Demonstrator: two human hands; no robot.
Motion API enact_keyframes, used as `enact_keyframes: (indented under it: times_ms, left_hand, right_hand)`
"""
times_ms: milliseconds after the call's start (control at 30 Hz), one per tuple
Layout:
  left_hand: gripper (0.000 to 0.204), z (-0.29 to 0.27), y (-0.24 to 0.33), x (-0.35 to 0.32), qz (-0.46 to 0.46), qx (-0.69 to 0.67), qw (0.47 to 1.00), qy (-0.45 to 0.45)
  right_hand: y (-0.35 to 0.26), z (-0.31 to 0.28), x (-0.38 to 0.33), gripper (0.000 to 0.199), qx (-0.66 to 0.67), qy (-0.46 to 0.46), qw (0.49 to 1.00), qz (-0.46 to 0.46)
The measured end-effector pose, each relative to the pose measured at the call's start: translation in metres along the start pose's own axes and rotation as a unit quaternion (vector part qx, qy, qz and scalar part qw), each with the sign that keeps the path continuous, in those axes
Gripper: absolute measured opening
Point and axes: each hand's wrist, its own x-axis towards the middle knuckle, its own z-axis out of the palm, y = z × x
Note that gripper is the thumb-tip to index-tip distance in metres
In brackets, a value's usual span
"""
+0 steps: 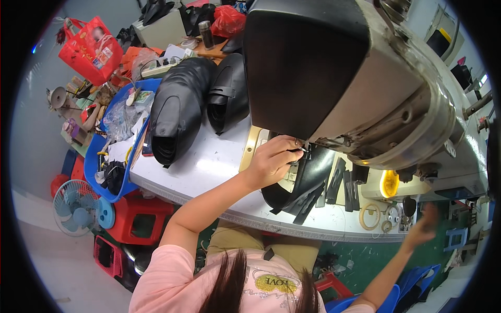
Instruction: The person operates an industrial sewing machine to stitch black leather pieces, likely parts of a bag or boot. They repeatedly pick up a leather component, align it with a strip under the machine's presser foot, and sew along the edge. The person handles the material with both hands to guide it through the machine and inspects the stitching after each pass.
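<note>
Head view: black leather (pixel 317 168) is positioned beneath the sewing machine (pixel 389 88). There, the fingers of the left hand (pixel 272 159) are pinched together; whether the blurred right hand (pixel 425 227) is closed cannot be told. Sewing setup appears underway; steady alignment is likely required.

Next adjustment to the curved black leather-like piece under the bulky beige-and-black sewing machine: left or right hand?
Left, probably. The left hand is at the piece, fingertips near the sewing machine's needle area. The right hand, blurred, is well off to the right.
</note>
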Motion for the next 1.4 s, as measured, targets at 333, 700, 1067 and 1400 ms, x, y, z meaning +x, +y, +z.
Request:
enact_keyframes:
  times_ms: [333,700,1067,1400]
  left_hand:
    - [0.017,-0.006,0.001,0.008,0.007,0.006,1.0,-0.027]
    - [0.022,-0.002,-0.011,0.001,-0.038,0.005,0.998,-0.04]
    - [0.023,-0.017,0.014,0.009,-0.111,0.078,0.989,-0.05]
    - [0.021,-0.093,0.058,-0.039,-0.453,-0.166,0.87,-0.105]
  right_hand:
    - [0.318,-0.16,0.19,0.05,-0.118,-0.111,0.94,0.302]
    - [0.151,-0.076,0.106,0.038,-0.134,0.196,0.947,0.215]
    - [-0.083,0.049,-0.023,0.022,0.142,-0.139,0.978,0.062]
    - [-0.238,0.133,-0.064,0.028,0.344,-0.326,0.88,0.021]
